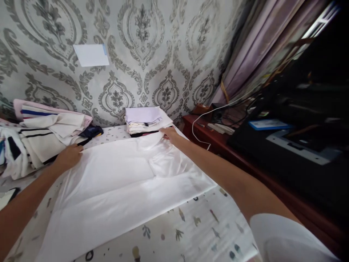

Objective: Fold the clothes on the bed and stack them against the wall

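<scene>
A white garment (114, 171) of thin, slightly shiny cloth lies spread over the printed sheet, its exact kind unclear. At its far left corner, my left hand (69, 156) pinches the edge. My right hand (169, 134) has its fingers closed on the far edge toward the right, where the cloth is bunched and creased. Just beyond that hand sits a stack of folded clothes (143, 118), lilac on top. Close to my left hand is a heap of folded clothes (40, 138) in white, pink and black.
The patterned sheet (180, 222) covers the surface below. A phone-like object (9, 196) lies at the left edge. On the right stands a dark red wooden cabinet (218, 145) with a white cable (194, 127) and a large black panel (286, 174). Patterned wallpaper rises behind.
</scene>
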Available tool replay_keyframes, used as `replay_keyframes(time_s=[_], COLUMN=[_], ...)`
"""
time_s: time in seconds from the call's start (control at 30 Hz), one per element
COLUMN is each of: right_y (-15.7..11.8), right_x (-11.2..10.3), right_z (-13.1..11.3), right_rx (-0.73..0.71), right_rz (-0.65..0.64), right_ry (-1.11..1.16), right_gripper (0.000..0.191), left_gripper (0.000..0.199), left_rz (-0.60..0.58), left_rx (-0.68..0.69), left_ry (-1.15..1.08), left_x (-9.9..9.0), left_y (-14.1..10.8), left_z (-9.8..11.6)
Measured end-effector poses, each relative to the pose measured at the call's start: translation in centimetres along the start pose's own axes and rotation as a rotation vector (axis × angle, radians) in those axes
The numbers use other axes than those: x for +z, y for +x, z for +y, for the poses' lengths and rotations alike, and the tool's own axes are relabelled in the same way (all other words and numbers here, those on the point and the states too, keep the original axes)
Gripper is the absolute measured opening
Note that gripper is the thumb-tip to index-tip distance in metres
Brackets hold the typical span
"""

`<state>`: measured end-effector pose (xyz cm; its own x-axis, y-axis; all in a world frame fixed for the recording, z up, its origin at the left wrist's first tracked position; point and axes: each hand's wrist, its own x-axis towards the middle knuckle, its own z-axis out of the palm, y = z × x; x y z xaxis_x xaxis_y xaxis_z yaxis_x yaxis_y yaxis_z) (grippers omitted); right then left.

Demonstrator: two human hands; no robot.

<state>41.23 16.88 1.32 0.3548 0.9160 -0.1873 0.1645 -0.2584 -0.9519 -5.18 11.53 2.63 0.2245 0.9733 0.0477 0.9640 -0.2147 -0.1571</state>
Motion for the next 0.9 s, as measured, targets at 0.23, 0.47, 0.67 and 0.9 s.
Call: replay_keyframes(time_s=[0.23,0.47,0.67,0.9], right_y=[-3.5,-9.7,-13.3,-14.5], right_x=[-2.4,-6.4,-7.7,-8.8], right_z=[-2.1,1.2,2.3,2.9], right_rx=[0.082,0.29,0.207,0.114], right_rz=[-0.063,-0.179,-0.311,-0.206], right_ry=[0.328,0.301,0.136,-0.179], right_gripper=[0.017,0.006,0.02,0.014], left_gripper=[0.016,0.034,0.044,0.039], left_rz=[0.107,0.052,0.01,0.074], left_rx=[-0.091,-0.008,0.043,0.03], left_ry=[-0.119,-0.147,-0.183,-0.227], left_x=[-4.0,-2.0,0.0,1.6], left_y=[-3.9,-9.7,-11.4,-12.5], left_z=[-0.6,-1.2,-0.9,-2.7])
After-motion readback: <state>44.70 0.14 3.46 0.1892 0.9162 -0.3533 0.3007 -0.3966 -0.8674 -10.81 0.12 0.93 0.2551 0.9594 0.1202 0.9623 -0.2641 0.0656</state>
